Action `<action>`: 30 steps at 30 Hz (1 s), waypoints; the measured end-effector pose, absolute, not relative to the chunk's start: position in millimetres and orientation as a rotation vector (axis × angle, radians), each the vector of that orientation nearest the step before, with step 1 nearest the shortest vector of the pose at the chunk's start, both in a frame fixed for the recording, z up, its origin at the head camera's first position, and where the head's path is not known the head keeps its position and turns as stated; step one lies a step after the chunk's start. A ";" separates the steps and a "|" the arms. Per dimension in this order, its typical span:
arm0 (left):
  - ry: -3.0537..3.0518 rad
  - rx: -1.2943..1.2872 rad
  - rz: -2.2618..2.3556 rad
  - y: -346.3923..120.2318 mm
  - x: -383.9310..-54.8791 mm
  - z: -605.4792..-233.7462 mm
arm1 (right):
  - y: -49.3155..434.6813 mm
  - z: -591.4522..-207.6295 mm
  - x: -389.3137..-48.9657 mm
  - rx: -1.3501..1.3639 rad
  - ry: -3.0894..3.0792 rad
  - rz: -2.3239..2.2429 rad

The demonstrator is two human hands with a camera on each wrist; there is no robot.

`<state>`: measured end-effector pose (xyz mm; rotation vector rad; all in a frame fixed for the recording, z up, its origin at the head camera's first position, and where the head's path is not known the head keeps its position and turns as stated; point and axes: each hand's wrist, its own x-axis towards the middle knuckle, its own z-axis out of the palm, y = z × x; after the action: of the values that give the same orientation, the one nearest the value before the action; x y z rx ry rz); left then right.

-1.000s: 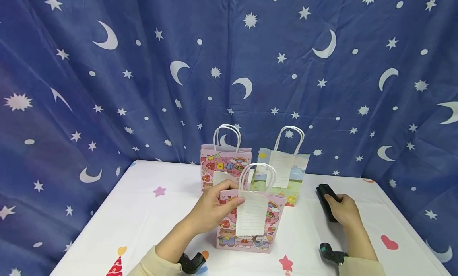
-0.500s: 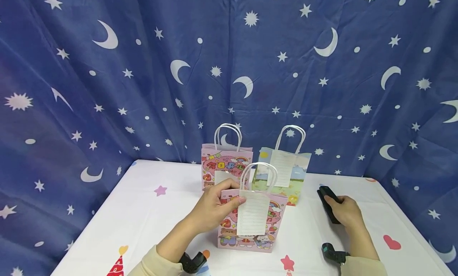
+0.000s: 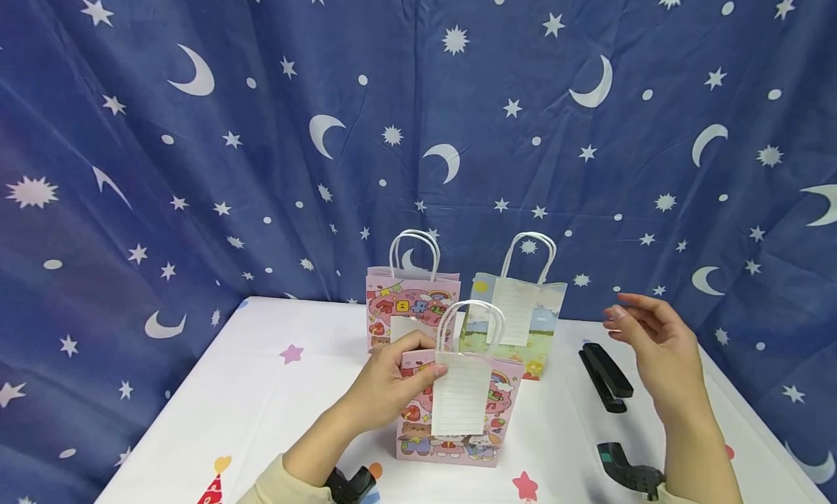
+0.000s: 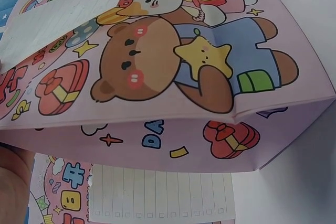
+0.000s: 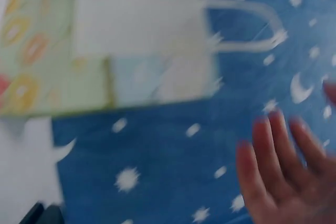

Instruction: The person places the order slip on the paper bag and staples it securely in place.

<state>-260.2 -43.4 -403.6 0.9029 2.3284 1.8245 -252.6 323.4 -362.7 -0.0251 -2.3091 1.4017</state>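
A pink cartoon paper gift bag (image 3: 415, 440) with white handles stands at the front middle of the table. My left hand (image 3: 382, 391) pinches its top left edge, thumb in front, touching a lined paper slip (image 3: 461, 396) that lies against the bag's front. In the left wrist view the bag's bear print (image 4: 139, 59) fills much of the picture. To the right, a black stapler (image 3: 604, 377) lies on the table. My right hand (image 3: 663, 359) is raised beside and above it, fingers loosely bent and holding nothing; the right wrist view shows those fingers (image 5: 275, 158) blurred and spread.
Behind stand another pink bag (image 3: 381, 290) at left and a green-and-blue bag (image 3: 546, 311) at right, each with a lined slip on its front. The white printed tablecloth (image 3: 275, 402) runs back to a blue star-and-moon curtain (image 3: 261, 163).
My right hand has let go of the stapler and lifted up and to the right, leaving it on the table. The left hand keeps its hold on the front bag.
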 end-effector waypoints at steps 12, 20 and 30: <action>2.307 0.905 1.822 -39.9 -259.7 -400.5 | 253.6 -365.5 -241.0 0.752 -2.680 1.375; 2.306 0.931 1.808 -37.9 -259.5 -398.9 | 238.7 -378.9 -244.5 0.791 -2.730 1.427; 2.276 0.881 1.809 -45.8 -263.7 -405.1 | 230.7 -384.5 -247.2 0.842 -2.677 1.430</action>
<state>-263.7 -45.8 -405.1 0.8813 2.2756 1.8091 -247.2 230.7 -384.5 0.8418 -2.6768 1.4296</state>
